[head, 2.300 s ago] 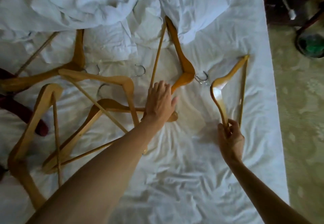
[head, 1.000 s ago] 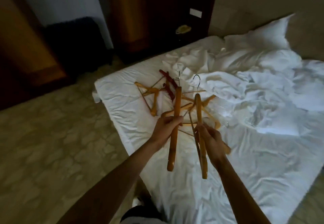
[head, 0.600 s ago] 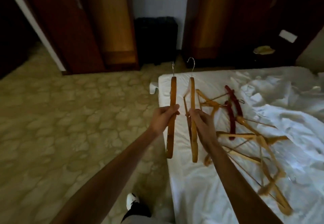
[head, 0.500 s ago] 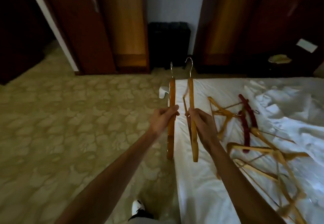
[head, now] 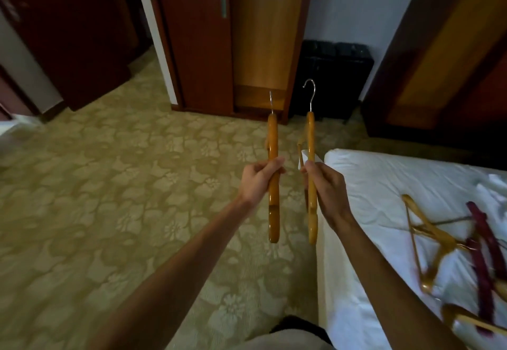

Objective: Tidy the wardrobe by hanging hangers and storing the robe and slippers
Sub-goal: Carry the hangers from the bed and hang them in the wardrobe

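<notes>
1. The bed (head: pixel 384 185) at right is cut off by the frame; its hangers (head: pixel 439 240) blur together, so no sure count.
2. Two wooden hangers are held edge-on over the carpet (head: pixel 109 185), long axes upright, hooks up toward the wardrobe (head: pixel 258 48).
3. The left hand (head: pixel 258 182) grasps the left hanger (head: pixel 273 212).
4. The right hand (head: pixel 326 188) grasps the right hanger (head: pixel 312 135).
</notes>
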The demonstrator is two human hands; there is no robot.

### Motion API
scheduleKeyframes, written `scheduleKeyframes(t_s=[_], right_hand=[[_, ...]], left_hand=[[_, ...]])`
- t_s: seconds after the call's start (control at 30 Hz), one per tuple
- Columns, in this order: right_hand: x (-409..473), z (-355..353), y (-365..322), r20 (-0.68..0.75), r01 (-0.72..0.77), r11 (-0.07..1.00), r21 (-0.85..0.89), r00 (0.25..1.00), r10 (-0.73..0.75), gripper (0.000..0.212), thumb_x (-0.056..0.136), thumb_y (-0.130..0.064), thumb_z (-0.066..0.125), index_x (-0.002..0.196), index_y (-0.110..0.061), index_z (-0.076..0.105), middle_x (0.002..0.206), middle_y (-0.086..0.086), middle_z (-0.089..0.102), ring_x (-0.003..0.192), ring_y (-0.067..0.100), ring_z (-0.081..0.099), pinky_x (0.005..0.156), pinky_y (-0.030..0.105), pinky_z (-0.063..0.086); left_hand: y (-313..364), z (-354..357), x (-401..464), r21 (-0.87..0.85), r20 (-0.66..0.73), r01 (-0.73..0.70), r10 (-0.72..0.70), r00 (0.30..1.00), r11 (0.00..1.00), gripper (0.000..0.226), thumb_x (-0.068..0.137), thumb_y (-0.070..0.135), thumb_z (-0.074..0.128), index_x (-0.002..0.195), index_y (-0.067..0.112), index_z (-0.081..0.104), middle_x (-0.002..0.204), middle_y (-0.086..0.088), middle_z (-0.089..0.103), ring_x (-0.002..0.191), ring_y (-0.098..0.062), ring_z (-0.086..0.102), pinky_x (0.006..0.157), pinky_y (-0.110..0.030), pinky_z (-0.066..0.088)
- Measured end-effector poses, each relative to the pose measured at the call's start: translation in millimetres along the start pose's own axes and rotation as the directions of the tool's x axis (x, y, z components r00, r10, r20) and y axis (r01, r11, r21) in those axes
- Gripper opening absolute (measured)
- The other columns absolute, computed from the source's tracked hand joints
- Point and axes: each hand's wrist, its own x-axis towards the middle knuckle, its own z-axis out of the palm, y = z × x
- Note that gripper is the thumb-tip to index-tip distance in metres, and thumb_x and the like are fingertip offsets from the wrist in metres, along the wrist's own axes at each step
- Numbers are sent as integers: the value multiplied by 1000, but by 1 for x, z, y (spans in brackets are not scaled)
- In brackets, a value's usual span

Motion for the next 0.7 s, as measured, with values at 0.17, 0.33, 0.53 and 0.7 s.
scheduleKeyframes(t_s=[0.17,0.33,0.53,0.7], right_hand=[[67,27,7,0,-16,1000,3,1000,16,35,99,-37,56,89,-7,70,65,7,56,63,19,51,59,27,44],[154,49,19,-25,-13,999,45,1000,15,33,99,-37,58,88,-8,71,63,4,56,60,20,51,57,29,44],[293,80,16,-36,22,996,89,999,-19,29,100,-32,56,86,-9,69,62,2,56,60,20,52,56,26,45],[410,112,-2,-56,40,993,109,998,-34,24,99,-32,57,82,-21,71,65,1,60,63,19,56,55,20,46]], left_hand=[[6,-22,71,1,11,0,0,1000,1000,40,97,43,60,88,7,72,63,-1,48,57,-13,45,61,-27,41],[14,-39,163,20,19,-34,33,999,999,47,100,39,57,96,-6,69,79,-10,54,68,-22,46,61,-20,43],[43,-65,304,22,3,-24,24,1000,999,44,96,45,61,93,3,74,78,-11,56,71,-22,51,69,-30,45],[81,-92,417,41,7,-74,74,997,996,38,97,43,60,89,9,75,79,-11,56,73,-18,54,71,-23,46]])
